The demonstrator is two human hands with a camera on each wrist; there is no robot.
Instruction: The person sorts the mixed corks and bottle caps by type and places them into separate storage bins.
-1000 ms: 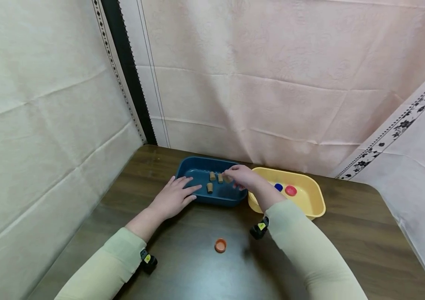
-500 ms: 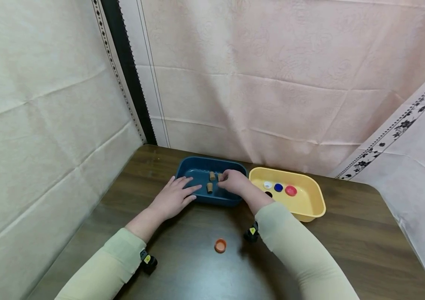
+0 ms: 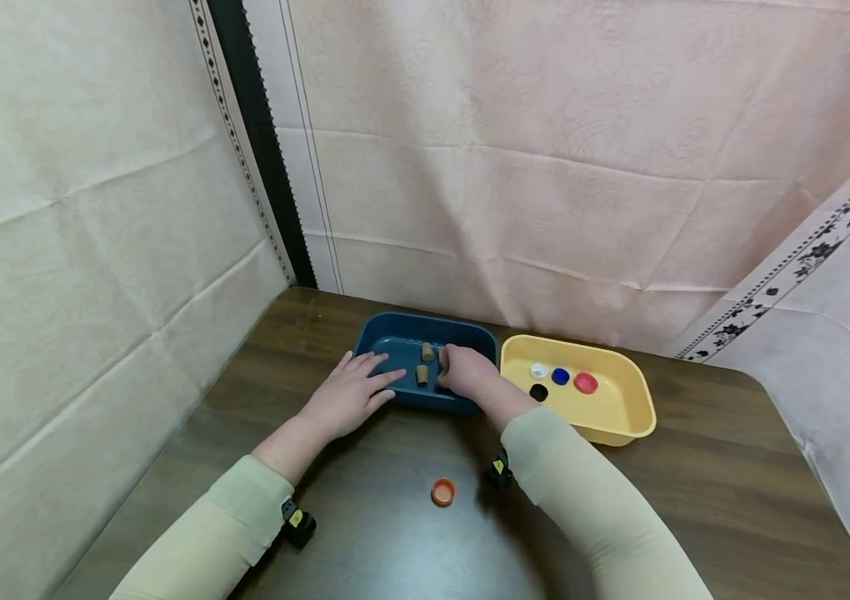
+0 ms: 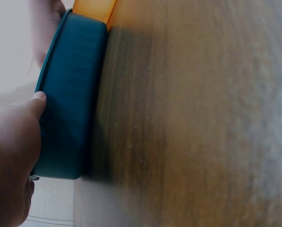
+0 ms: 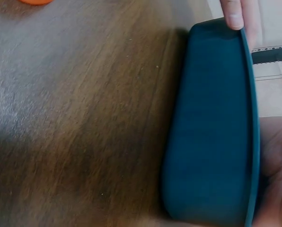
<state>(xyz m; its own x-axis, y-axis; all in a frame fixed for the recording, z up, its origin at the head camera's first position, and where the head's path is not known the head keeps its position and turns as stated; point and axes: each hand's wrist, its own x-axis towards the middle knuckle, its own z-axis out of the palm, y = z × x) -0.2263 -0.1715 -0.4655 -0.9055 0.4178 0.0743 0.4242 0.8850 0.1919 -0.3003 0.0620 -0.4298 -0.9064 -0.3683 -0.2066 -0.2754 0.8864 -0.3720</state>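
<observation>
My left hand (image 3: pixel 347 395) lies over the left front corner of a dark blue tray (image 3: pixel 395 321), fingers spread straight. In the left wrist view its thumb touches the tray's rim. My right hand (image 3: pixel 470 372) reaches down into the same tray with fingers curled in a pinch round a cork, which the hand itself hides. Left of the right hand stand two corks, a rear cork (image 3: pixel 427 351) and a front cork (image 3: pixel 422 375); another cork (image 3: pixel 442 357) is partly covered by its fingers. In the right wrist view the tray wall (image 5: pixel 212 123) hides the fingertips.
A yellow tray (image 3: pixel 631 408) stands right beside the blue one. It holds a white cap (image 3: pixel 538 371), a blue cap (image 3: pixel 561 376), a red cap (image 3: pixel 586 382) and a black cap (image 3: pixel 538 392). An orange cap (image 3: pixel 443 492) lies on the brown table (image 3: pixel 365 533) nearer me.
My right hand has moved left and lower into the blue tray, carrying a cork, and uncovered the white and black caps. The left hand has stayed in place.
</observation>
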